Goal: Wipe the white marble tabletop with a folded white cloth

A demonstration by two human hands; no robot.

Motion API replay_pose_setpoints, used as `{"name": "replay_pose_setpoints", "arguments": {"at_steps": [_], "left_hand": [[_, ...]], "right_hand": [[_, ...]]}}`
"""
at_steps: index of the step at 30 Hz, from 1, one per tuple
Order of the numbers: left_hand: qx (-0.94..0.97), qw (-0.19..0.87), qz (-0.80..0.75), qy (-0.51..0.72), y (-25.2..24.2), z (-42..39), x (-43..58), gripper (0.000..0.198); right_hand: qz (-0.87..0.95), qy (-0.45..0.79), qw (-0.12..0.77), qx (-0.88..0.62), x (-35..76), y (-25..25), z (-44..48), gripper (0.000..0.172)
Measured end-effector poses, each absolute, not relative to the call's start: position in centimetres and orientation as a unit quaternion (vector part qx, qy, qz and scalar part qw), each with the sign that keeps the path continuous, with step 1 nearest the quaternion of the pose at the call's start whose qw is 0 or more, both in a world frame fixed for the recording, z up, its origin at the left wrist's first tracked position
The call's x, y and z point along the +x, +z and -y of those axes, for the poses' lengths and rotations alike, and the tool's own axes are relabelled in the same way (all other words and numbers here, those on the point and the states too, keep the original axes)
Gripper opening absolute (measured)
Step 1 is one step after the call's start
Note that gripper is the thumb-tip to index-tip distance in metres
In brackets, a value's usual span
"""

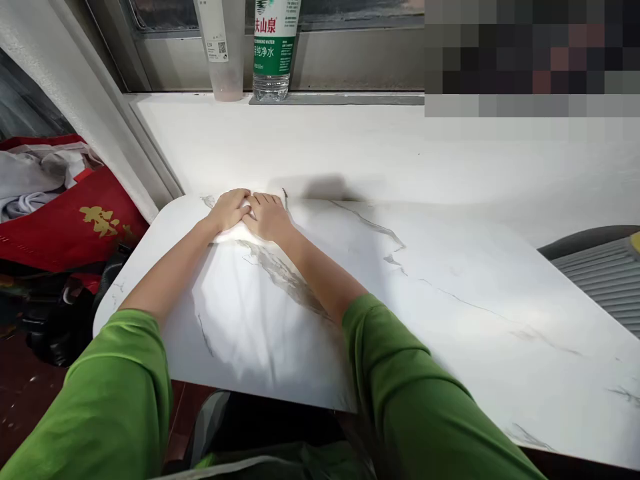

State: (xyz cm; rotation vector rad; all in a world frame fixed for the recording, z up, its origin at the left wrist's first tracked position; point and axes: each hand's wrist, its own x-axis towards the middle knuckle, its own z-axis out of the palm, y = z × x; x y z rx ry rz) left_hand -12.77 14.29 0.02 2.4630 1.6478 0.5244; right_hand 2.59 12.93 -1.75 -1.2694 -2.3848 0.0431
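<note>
From where I stand, the biggest thing here is the white marble-patterned tabletop (450, 360) with grey-brown veins, its far edge near the plain white wall (210, 143). Two arms in loose green fabric sleeves (115, 393) reach across it, bare from about the elbows down. Off to the left hangs a pale, thick curtain (95, 87), and beside it sits a bright red bag (75, 213) with a gold character on its front and white and greyish fabric inside. On the right, a grey ribbed object (600, 270) with a dark curved rim shows just past the table's edge; I cannot tell what it is. Up on the ledge by the window, a clear plastic water bottle (273, 57) with a green-and-white label stands upright, next to a tall frosted plastic container (227, 60), also upright.

Smaller than those is a folded white cloth (237, 234), lying flat on the table's far left part, near the wall. The left hand (230, 211) rests on it, fingers together and pointing across to the right, thumb apart. Just beside it, the right hand (269, 217) lies palm down, fingers stretched forward, slightly apart.
</note>
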Motion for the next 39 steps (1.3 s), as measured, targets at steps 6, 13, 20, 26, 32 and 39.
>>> {"name": "replay_pose_setpoints", "arguments": {"at_steps": [6, 13, 20, 26, 32, 39], "left_hand": [[0.818, 0.095, -0.54, 0.174, 0.0, -14.3, -12.9, 0.051], [0.821, 0.1, -0.536, 0.169, 0.4, -7.8, -14.1, 0.054], [0.809, 0.097, -0.558, 0.158, 0.5, 4.7, -18.2, 0.056], [0.788, 0.088, -0.588, 0.16, 1.4, 12.5, -22.4, 0.054], [0.783, 0.085, -0.593, 0.169, 1.8, 12.1, -25.5, 0.054], [0.791, 0.081, -0.583, 0.165, 1.1, 3.3, -26.5, 0.054]], "right_hand": [[0.858, 0.01, 0.241, -0.453, 2.6, -2.3, -13.2, 0.049], [0.873, 0.006, 0.223, -0.435, 1.9, -1.7, -6.8, 0.052], [0.89, 0.042, 0.206, -0.406, -1.4, -0.7, 4.6, 0.063], [0.913, 0.078, 0.191, -0.351, -5.4, 0.4, 10.5, 0.068], [0.919, 0.108, 0.189, -0.33, -8.4, 0.7, 10.1, 0.068], [0.903, 0.087, 0.213, -0.363, -9.6, 0.1, 2.3, 0.061]]}}
